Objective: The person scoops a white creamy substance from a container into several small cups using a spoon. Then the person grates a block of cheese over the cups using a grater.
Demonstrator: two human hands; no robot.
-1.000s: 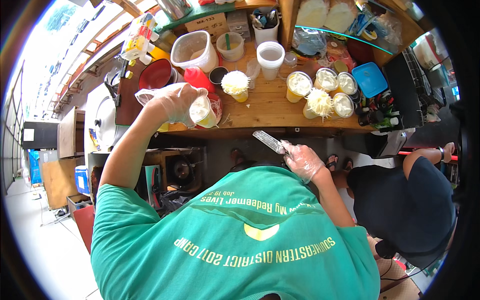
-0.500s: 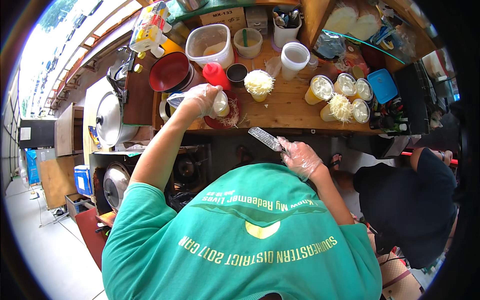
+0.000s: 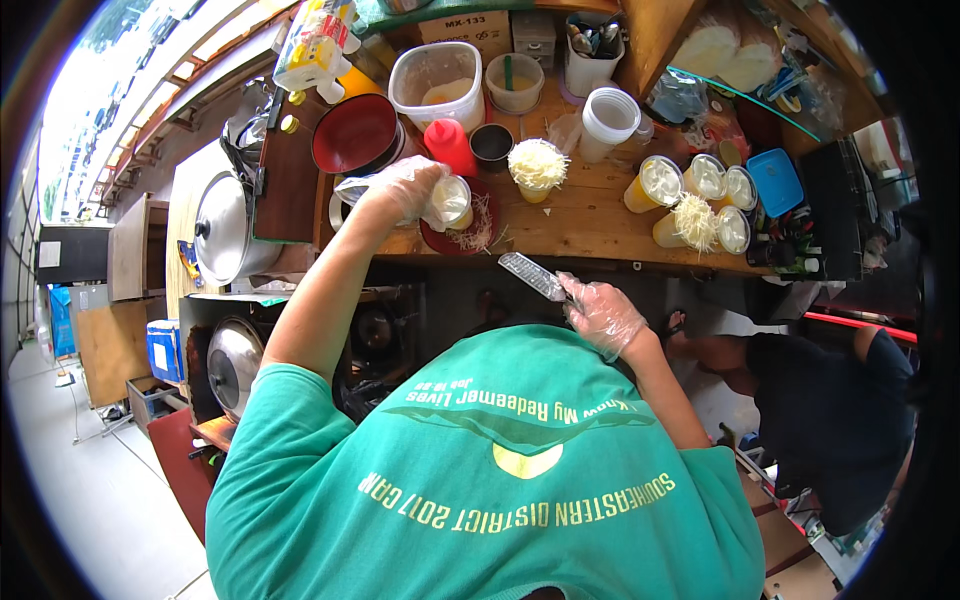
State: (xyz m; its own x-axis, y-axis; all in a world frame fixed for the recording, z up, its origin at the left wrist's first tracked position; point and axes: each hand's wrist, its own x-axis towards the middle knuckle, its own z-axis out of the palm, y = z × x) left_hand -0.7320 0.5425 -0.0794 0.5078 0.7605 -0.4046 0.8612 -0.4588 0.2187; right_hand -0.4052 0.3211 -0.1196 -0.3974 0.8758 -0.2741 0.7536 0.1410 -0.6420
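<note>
My left hand, in a clear plastic glove, is closed around the left side of a plastic cup with a white creamy top. This cup stands over a red plate strewn with pale grated shreds, probably cheese. The glove partly hides where the fingers meet the cup. My right hand, also gloved, grips a flat metal grater by its handle, held in front of the table's near edge. Just right of the plate, another cup carries a tall heap of shreds.
Several yellow cups with white tops stand at the right, one heaped with shreds. Behind are a red squeeze bottle, a dark red bowl, a clear tub and stacked empty cups. A person in dark clothes is at my right.
The view has shifted slightly, so the table items sit a little further right and higher. The person at right has moved lower and bent differently. My hands keep their holds.
</note>
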